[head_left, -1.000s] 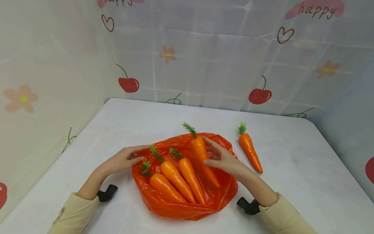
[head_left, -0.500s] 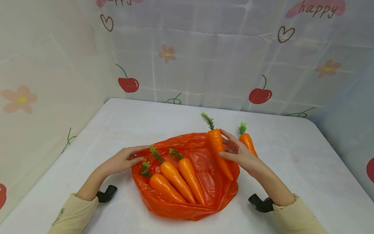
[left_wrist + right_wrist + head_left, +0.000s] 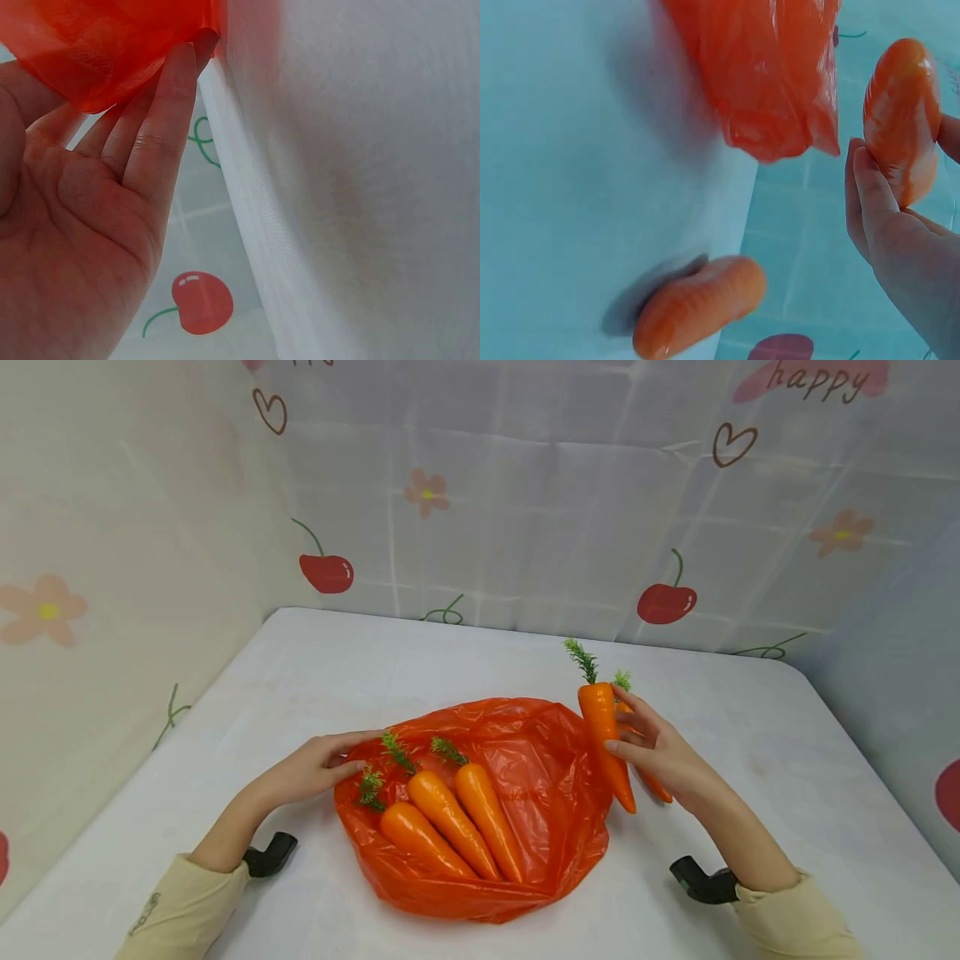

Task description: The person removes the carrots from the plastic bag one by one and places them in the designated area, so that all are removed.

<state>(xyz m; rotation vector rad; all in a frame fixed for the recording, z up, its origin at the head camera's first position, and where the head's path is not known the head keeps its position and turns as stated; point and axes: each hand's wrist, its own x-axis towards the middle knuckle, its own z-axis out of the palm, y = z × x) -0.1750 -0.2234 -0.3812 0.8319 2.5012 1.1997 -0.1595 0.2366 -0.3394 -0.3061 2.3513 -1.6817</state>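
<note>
An open red plastic bag (image 3: 551,785) lies on the white table, with three orange carrots (image 3: 486,814) with green tops side by side in its left part. My left hand (image 3: 303,770) holds the bag's left rim, fingers and thumb on either side of the film (image 3: 112,60). Above the table, just past the bag's right edge, my right hand (image 3: 663,756) grips another carrot (image 3: 598,714) between thumb and fingers, its green top pointing up. Behind that hand another carrot (image 3: 701,304) lies on the table, partly hidden in the head view.
The white table (image 3: 757,827) spreads around the bag. A curtain (image 3: 525,543) printed with cherries, flowers and hearts hangs behind it and at the sides. A black wrist mount (image 3: 270,856) sits below the left wrist, another (image 3: 705,881) below the right.
My right hand has carried its carrot from over the bag to the right, past the rim and in front of the carrot on the table. The left hand stays at the bag's rim.
</note>
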